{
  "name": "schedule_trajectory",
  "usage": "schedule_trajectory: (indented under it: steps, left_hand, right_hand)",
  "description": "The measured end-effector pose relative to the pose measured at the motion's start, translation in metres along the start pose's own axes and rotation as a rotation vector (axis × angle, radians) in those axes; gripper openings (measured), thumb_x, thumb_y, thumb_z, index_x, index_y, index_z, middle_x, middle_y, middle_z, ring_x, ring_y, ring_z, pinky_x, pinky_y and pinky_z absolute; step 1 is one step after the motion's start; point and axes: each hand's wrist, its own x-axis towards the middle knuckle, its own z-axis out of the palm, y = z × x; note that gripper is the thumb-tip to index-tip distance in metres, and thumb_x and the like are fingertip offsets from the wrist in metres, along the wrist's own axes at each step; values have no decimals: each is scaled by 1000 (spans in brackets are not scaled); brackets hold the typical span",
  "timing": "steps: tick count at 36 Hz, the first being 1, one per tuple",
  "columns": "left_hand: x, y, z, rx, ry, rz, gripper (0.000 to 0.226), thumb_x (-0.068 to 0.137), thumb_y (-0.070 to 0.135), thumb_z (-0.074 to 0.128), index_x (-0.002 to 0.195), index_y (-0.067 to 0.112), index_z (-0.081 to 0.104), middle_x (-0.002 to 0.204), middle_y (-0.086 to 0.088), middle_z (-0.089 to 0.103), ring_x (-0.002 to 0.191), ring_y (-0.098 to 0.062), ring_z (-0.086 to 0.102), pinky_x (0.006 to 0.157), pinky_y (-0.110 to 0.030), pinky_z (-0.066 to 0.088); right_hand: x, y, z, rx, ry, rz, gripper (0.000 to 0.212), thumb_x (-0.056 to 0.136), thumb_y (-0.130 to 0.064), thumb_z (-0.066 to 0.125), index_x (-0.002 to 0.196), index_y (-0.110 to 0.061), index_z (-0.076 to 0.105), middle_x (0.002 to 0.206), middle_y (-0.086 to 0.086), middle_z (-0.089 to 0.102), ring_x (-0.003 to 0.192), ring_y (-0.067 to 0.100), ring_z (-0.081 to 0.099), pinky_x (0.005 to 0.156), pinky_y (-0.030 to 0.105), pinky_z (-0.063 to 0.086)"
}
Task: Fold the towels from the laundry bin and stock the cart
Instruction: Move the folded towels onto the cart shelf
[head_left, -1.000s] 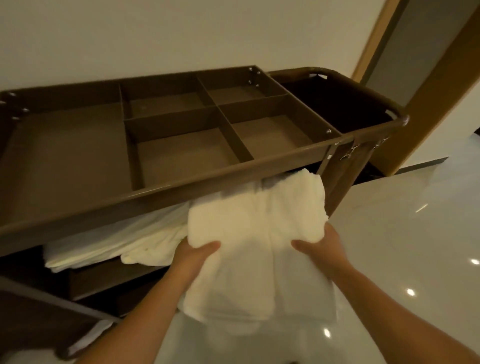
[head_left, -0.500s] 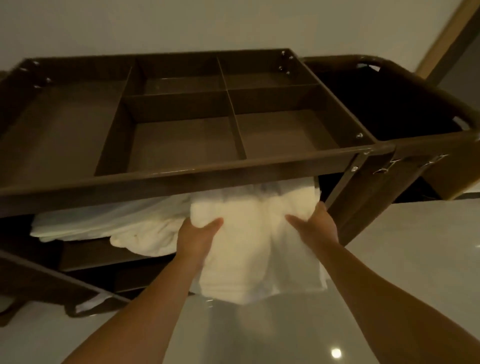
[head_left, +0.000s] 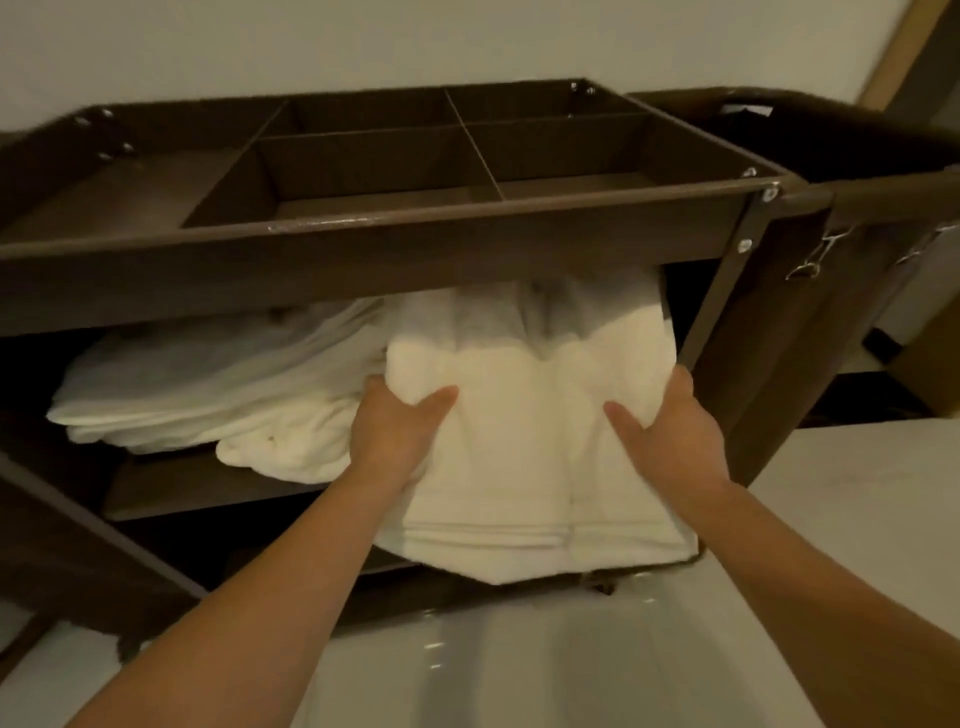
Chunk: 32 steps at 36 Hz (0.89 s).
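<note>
A folded white towel (head_left: 524, 447) lies half inside the brown cart (head_left: 395, 260), on the shelf under the top tray, at the shelf's right end. My left hand (head_left: 395, 436) grips its left side with the thumb on top. My right hand (head_left: 670, 431) grips its right side the same way. The towel's near edge hangs out over the shelf front. More white towels (head_left: 208, 389) lie stacked on the same shelf to the left, touching the one I hold.
The cart's top tray (head_left: 363, 171) has several bare compartments split by dividers. A dark laundry bag frame (head_left: 831, 135) hangs off the cart's right end with metal clips (head_left: 810, 260). A glossy pale floor (head_left: 519, 665) lies below; a wall stands behind the cart.
Both hands have pushed the folded towel further in under the top tray, and my view has dropped lower and closer to the shelf.
</note>
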Motion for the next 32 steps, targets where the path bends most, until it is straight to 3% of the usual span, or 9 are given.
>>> schedule_trajectory:
  steps: [4, 9, 12, 15, 19, 23, 26, 30, 32]
  left_hand:
    - [12, 18, 3, 117, 62, 149, 74, 77, 50, 74, 131, 10, 45, 123, -6, 59, 108, -27, 58, 83, -29, 44]
    - [27, 32, 7, 383, 58, 344, 66, 90, 52, 58, 132, 2, 47, 125, -14, 58, 107, -29, 56, 80, -29, 40]
    - [18, 7, 14, 506, 208, 564, 69, 94, 42, 54, 142, 1, 27, 142, -18, 39, 125, -31, 44, 97, -36, 38]
    - [2, -21, 23, 733, 328, 740, 68, 100, 40, 39, 151, 7, 10, 158, -19, 8, 144, -32, 14, 116, -39, 15]
    - [-20, -44, 35, 808, 202, 1094, 49, 102, 40, 19, 146, 19, 31, 160, -8, 15, 148, -21, 6, 121, -41, -2]
    - [-32, -71, 49, 1058, 89, 1129, 103, 79, 83, 28, 152, 20, -8, 161, -7, -8, 148, -26, -10, 116, -56, -9]
    - [-25, -86, 58, 1246, 153, 1116, 128, 69, 84, 50, 143, 20, -33, 155, -12, -29, 143, -35, -25, 108, -67, -16]
    - [-16, -90, 69, 1256, 277, 1111, 105, 90, 55, 49, 138, 20, -37, 155, -16, -24, 144, -39, -16, 106, -69, -12]
    - [-12, -92, 73, 1214, 316, 1135, 87, 97, 42, 41, 140, 20, -31, 159, -17, -11, 146, -38, -3, 108, -68, -4]
  right_hand:
    - [13, -16, 4, -147, 102, -184, 78, 88, -53, 56, 145, -17, 17, 98, 0, 58, 77, 20, 59, 63, 33, 51]
    - [43, -39, 8, -337, 152, -284, 66, 90, -43, 58, 137, -7, 28, 106, 11, 61, 87, 30, 60, 63, 33, 40]
    - [50, -38, 17, -403, 203, -321, 66, 90, -38, 58, 138, -4, 28, 109, 16, 60, 98, 36, 59, 67, 35, 39]
    - [48, -29, 25, -428, 263, -317, 71, 90, -40, 57, 141, -3, 24, 112, 18, 59, 101, 38, 58, 69, 35, 39]
    - [44, -14, 33, -412, 313, -306, 78, 92, -43, 54, 147, -3, 15, 125, 22, 51, 105, 39, 56, 70, 36, 39]
    - [36, -10, 38, -498, 287, -285, 77, 95, -48, 48, 152, -13, 9, 146, 25, 19, 110, 45, 51, 78, 39, 44]
    - [30, -7, 37, -565, 292, -302, 71, 97, -48, 42, 151, -13, 13, 149, 24, 13, 123, 44, 39, 96, 44, 40]
    - [7, 4, 44, -652, 313, -562, 63, 99, -50, 26, 150, -15, 22, 157, 18, 12, 143, 36, 13, 118, 45, 13]
    - [-14, 14, 52, -622, 203, -712, 78, 90, -67, 3, 152, -22, 18, 159, 13, 14, 147, 29, 7, 120, 43, 0]
